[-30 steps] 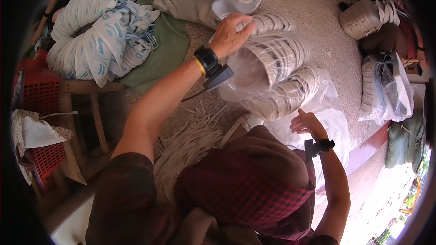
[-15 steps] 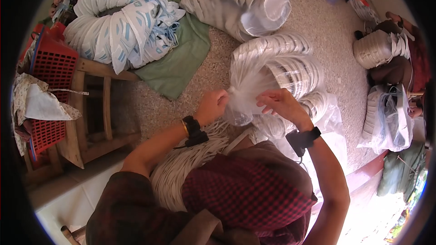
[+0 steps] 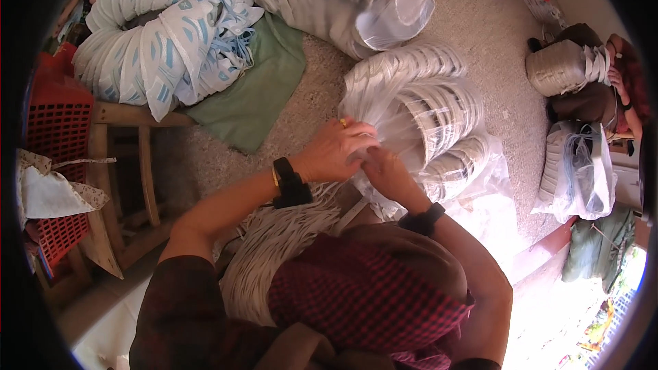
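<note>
In front of me sits a clear plastic bag (image 3: pixel 394 113) packed with curved stacks of white pieces (image 3: pixel 439 113), possibly shoe uppers. My left hand (image 3: pixel 341 151), with a ring on one finger, is closed on the gathered neck of this bag. Right beside it, my right hand (image 3: pixel 389 171) pinches the same gathered plastic, the fingers of both hands touching or nearly so. The exact grip is partly hidden behind the fingers. Below my hands, a thick bundle of thin white strips (image 3: pixel 274 253) lies at my lap, next to red-and-black checked cloth (image 3: pixel 363 294).
Beyond stands another filled plastic bag (image 3: pixel 343 0). White-and-blue stacked pieces (image 3: pixel 164 48) rest by a green cloth (image 3: pixel 253 96) at the left, near a wooden stool (image 3: pixel 147 171) and red basket (image 3: pixel 62 123). At right, another person (image 3: pixel 620 89) sits beside a wrapped bundle (image 3: pixel 558 68).
My hands have come together at the bag's neck from being apart, and now both grip the plastic. The view has shifted slightly.
</note>
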`<action>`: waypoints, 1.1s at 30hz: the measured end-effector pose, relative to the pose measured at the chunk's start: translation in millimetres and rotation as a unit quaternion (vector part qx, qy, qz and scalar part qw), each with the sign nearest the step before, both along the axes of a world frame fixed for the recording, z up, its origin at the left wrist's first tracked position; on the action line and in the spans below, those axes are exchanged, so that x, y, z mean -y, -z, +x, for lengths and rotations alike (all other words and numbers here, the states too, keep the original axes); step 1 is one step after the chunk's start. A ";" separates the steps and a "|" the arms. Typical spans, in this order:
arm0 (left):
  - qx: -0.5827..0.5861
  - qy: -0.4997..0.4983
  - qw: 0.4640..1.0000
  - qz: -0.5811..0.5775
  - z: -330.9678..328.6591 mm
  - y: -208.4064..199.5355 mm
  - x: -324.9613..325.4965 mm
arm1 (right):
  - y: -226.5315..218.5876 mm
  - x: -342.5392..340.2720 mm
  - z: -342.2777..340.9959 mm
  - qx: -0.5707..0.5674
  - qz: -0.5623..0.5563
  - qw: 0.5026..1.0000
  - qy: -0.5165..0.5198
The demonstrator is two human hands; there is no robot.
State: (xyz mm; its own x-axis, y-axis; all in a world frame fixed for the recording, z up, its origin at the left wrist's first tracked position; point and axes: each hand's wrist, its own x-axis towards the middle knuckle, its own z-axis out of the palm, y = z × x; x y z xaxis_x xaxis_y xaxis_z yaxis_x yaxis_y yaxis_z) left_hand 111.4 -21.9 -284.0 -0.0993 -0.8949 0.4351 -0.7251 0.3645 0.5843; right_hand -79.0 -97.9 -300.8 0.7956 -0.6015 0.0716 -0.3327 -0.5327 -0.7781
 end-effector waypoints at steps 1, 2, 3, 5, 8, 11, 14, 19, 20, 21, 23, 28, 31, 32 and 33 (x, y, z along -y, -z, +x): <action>-0.013 0.021 0.998 0.063 -1.2 3.2 4.6 | -3.3 1.0 -0.4 -0.042 0.013 0.998 -0.044; -0.019 0.053 0.989 0.135 -2.1 6.6 7.8 | -6.8 2.4 -1.5 -0.072 0.020 0.995 -0.073; -0.022 0.049 0.991 0.125 -4.0 10.1 9.2 | -9.9 4.2 -2.1 -0.081 0.027 0.993 -0.081; -0.061 0.047 0.980 0.182 -8.1 16.6 9.2 | -13.9 7.1 -4.3 -0.192 -0.063 0.976 -0.077; -0.110 0.009 0.984 0.140 -13.6 22.9 7.5 | -11.9 10.0 -7.5 -0.238 -0.132 0.961 -0.051; -0.139 0.003 0.969 0.203 -13.5 22.6 9.6 | -5.1 10.7 -10.6 -0.199 -0.137 0.969 -0.057; -0.213 0.020 0.933 0.290 -5.8 19.8 15.9 | 0.1 11.2 -14.7 -0.172 -0.142 0.973 -0.065; -0.098 0.102 0.954 0.265 8.4 13.8 21.2 | -8.4 6.0 -28.3 -0.188 -0.147 0.969 -0.067; -0.093 0.098 0.958 0.251 9.5 12.6 20.7 | -11.8 4.5 -31.1 -0.172 -0.164 0.970 -0.048; -0.086 0.114 0.954 0.262 10.9 11.2 20.3 | -15.2 4.2 -33.7 -0.180 -0.150 0.971 -0.056; -0.103 0.143 0.954 0.243 12.3 8.4 17.3 | -20.4 2.8 -39.2 -0.197 -0.139 0.968 -0.064; -0.131 0.123 0.938 0.298 11.0 4.5 10.9 | -20.8 0.8 -53.6 -0.176 -0.136 0.973 -0.066; -0.133 0.131 0.941 0.283 7.6 4.5 7.9 | -19.7 1.4 -66.5 -0.162 -0.140 0.974 -0.072; -0.139 0.131 0.938 0.289 8.7 3.6 7.9 | -22.9 3.1 -73.9 -0.157 -0.131 0.976 -0.075; -0.138 0.132 0.937 0.291 10.9 1.6 7.1 | -27.5 4.4 -82.0 -0.136 -0.116 0.979 -0.093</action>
State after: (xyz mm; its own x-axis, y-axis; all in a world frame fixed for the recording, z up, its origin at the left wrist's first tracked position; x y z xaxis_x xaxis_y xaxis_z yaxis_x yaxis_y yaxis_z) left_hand 122.3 -29.0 -285.6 -0.3059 -0.9488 -0.0784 -0.4460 0.0701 0.8923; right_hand -160.9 -102.3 -273.3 0.8990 -0.4362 -0.0397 -0.3902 -0.7563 -0.5252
